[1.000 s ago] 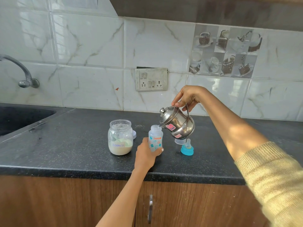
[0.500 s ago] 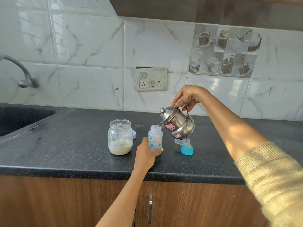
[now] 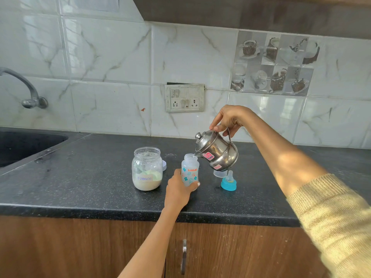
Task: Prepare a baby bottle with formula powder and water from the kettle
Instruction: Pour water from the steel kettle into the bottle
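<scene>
A small baby bottle with blue flower prints stands uncapped on the black counter, and my left hand grips its lower part. My right hand holds the handle of a steel kettle, tipped to the left with its spout over the bottle's mouth. Left of the bottle stands an open glass jar labelled "Formula", about a third full of pale powder. The blue teat ring and a clear cap sit on the counter under the kettle.
A white lid peeks out behind the jar. A dark sink with a wall tap lies at the far left. A switch panel is on the tiled wall. Wooden cabinet doors run below the counter edge.
</scene>
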`<state>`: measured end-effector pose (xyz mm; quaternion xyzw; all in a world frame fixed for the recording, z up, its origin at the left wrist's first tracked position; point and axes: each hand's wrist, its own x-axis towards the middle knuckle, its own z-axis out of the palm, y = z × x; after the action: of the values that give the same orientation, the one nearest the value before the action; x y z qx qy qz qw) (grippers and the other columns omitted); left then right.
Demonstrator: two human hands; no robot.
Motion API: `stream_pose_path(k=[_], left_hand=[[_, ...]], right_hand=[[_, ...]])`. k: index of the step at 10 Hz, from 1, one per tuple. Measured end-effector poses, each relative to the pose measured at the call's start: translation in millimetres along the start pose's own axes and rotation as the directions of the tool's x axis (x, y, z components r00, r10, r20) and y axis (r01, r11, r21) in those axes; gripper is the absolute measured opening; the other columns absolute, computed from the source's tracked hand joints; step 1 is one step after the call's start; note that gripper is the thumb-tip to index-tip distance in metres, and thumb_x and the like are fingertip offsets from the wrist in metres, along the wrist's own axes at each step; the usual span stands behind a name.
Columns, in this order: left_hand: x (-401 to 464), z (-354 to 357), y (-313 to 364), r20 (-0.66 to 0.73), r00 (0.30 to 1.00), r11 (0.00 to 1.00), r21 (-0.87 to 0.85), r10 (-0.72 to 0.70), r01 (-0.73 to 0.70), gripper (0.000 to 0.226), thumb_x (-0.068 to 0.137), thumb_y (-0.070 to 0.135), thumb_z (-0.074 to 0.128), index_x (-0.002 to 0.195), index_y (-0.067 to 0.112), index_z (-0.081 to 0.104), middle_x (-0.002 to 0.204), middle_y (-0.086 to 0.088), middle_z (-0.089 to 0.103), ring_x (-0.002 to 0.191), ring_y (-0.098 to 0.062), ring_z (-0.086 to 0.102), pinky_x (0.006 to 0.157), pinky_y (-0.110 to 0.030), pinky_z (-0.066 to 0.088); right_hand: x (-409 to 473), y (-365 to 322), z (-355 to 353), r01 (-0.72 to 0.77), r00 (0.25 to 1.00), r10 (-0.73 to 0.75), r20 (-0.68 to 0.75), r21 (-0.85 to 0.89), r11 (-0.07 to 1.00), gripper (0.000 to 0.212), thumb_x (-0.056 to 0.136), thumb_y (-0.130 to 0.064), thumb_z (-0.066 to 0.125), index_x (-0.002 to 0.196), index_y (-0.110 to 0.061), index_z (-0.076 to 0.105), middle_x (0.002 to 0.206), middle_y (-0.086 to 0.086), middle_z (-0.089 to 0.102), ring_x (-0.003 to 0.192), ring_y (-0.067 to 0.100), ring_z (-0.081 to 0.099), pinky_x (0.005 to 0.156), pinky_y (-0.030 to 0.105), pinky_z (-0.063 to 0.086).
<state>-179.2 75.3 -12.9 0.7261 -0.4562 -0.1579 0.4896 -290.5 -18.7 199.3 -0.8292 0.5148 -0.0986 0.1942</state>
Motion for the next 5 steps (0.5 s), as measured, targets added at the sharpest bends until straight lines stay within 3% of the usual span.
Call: stream_pose_path(k=[2,5], left_hand=[[-0.3,-0.6,-0.1,0.008,1.0,1.0,0.002,-0.005,0.005,0.062,0.081,0.028,0.069,0.132,0.012,0.037,0.14,-0.007,0.046,0.129,-0.023,0.046,0.099,-0.035,0.044],[0.9,0.1,0.3,0.01,1.0,1.0,0.001,-0.011,0.011,0.063,0.082,0.029,0.069,0.133,0.013,0.037,0.141,-0.007,0.045,0.13,-0.023,0.045,0.1,-0.035,0.043]], right_hand=[[-0.4,-1.3,-0.3,-0.003,1.0,0.003,-0.002,-0.005,1.0,0.023,0.087,-0.006,0.064,0.107,-0.016,0.07,0.126,0.012,0.061,0.075,0.02,0.064,0.078,0.035,0.056],[-2.2,-3.6,-0.5,-0.009,1.0,0.009,-0.007,-0.017,1.0,0.024,0.087,-0.006,0.064,0.108,-0.016,0.07,0.127,0.012,0.061,0.089,0.024,0.065,0.078,0.035,0.056]])
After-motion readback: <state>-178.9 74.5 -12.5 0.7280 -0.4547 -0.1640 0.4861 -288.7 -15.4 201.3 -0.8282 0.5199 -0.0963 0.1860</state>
